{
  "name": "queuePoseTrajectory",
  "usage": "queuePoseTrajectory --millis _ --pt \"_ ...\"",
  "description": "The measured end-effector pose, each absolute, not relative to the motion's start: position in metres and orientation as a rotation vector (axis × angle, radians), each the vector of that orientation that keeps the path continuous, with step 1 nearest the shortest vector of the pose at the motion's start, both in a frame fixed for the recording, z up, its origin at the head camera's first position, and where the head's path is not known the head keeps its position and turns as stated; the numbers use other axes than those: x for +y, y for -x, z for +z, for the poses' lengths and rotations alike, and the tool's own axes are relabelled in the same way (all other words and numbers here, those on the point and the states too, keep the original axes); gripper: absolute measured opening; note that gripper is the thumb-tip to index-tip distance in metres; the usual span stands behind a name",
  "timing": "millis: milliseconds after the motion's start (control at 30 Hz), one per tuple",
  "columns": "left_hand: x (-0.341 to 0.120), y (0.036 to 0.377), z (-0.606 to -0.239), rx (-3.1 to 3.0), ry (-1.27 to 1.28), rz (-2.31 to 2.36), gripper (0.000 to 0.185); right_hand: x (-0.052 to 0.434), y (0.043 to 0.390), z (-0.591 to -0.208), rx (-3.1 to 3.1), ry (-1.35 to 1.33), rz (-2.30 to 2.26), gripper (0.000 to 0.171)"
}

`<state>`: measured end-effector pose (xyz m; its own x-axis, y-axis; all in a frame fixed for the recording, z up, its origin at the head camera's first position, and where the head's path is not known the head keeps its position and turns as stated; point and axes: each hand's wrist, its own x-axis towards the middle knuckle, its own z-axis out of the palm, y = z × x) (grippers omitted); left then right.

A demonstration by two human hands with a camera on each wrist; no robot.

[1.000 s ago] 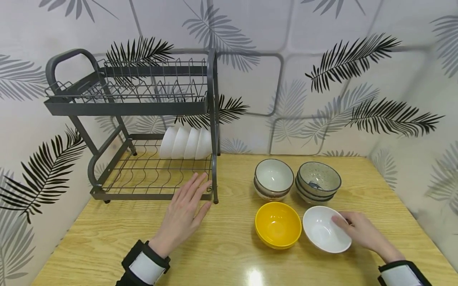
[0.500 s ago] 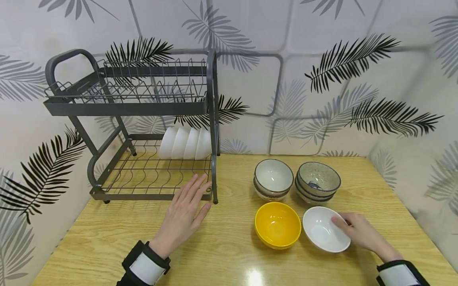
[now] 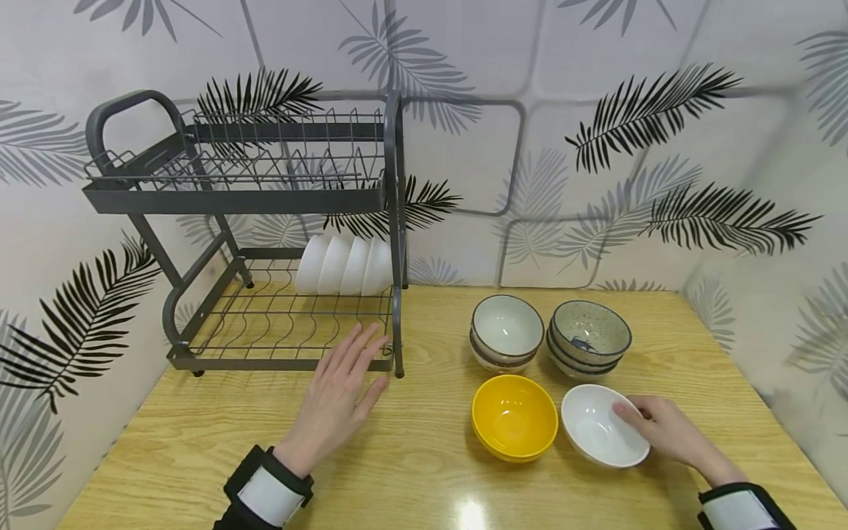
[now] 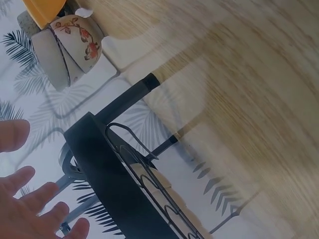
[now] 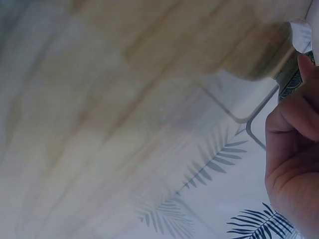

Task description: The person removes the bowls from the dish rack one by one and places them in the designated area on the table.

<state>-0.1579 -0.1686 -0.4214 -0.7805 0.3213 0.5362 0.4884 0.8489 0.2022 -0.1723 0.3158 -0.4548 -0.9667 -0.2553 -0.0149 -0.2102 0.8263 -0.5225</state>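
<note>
One white bowl toward the right edge of the table, and the right hand pinches its rim, thumb inside! Over by the front-right corner of the dish rack, the left hand has its fingers straight and slightly spread; whether it touches, I can't tell. Just left of that bowl sits the yellow bowl, with a brown-rimmed stack and a speckled stack behind, nearer the back edge, while four tilted bowls line the rack's lower tier.
</note>
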Motion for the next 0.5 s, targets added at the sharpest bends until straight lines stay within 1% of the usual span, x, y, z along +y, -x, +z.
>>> queuePoseTrajectory --millis 367,500 --pt "-0.18 0.167 -0.411 -2.569 0.492 -0.688 0.062 0.317 0.168 -0.444 2.985 0.308 -0.827 0.039" --pt "-0.188 0.175 -0.404 -2.552 0.457 -0.799 0.063 0.317 0.165 -0.44 3.034 0.342 -0.86 0.035"
